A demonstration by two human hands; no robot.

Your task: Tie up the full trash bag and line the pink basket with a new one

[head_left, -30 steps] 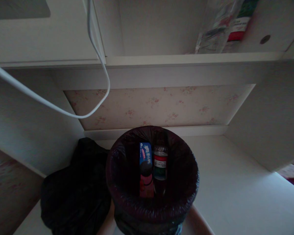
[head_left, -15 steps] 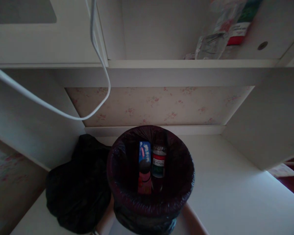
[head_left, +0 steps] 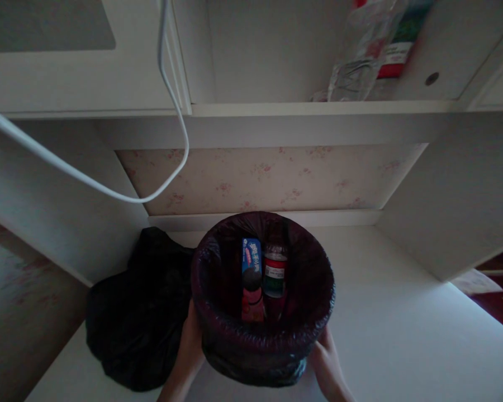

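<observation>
A round trash bin (head_left: pixel 268 343) lined with a dark purple plastic bag is between my two hands. Inside it lie a blue and pink cookie box (head_left: pixel 252 279) and a plastic bottle (head_left: pixel 275 273) with a red and green label. My left hand (head_left: pixel 193 332) presses against the bin's left side, its fingertips hidden behind the liner. On the opposite side my right hand (head_left: pixel 322 352) grips the bin low down, with its fingers partly out of sight. Close by my left hand rests a full-looking black plastic bag (head_left: pixel 138 324).
A white surface (head_left: pixel 385 318) extends under and right of the bin. White side panels and a floral back wall (head_left: pixel 251 178) enclose it. Above is an open shelf (head_left: pixel 318 109) holding clear plastic bottles (head_left: pixel 354 72). A white cable (head_left: pixel 109 192) loops down at the left.
The bin now appears slightly higher and farther right in view, and more of both hands shows at its sides. My view has shifted a little. The bin's contents look the same.
</observation>
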